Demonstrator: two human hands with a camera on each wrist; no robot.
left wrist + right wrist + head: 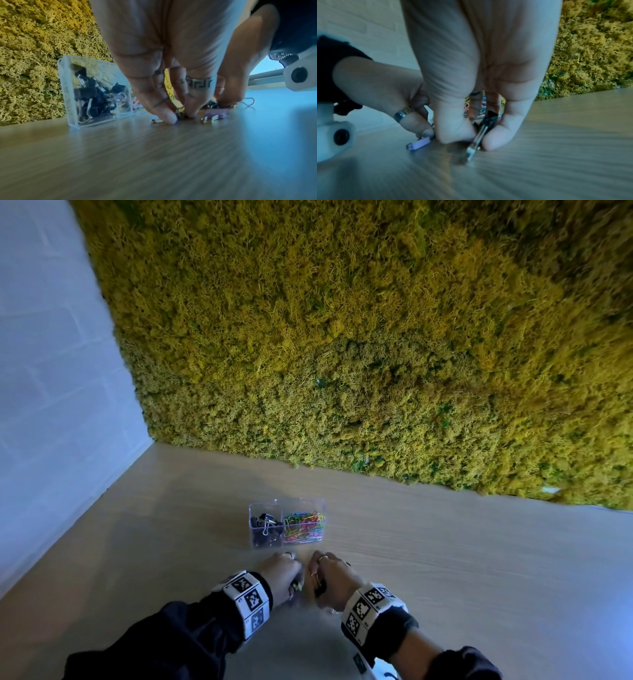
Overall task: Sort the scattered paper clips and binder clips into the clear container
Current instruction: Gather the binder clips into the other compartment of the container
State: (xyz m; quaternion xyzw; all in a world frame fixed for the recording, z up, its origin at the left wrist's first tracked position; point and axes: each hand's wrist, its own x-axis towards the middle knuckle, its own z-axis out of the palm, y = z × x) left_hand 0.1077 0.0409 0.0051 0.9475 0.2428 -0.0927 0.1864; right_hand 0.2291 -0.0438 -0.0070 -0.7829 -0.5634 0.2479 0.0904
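Clear container [287, 523]: on wooden table [445, 559]; black binder clips [265, 527] in its left compartment, coloured paper clips [304, 525] in its right.
Right hand [481, 75]: just in front of container, pinching a black binder clip [485, 125] against the table.
Left hand [164, 65]: beside right hand, fingertips pinching a small dark clip [180, 113]; lilac clip [419, 142] on table nearby.

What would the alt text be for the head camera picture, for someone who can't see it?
Two hands, left hand and right hand, meet fingertip to fingertip on a wooden table, just before a clear container holding black binder clips left and coloured paper clips right. A moss wall rises behind.
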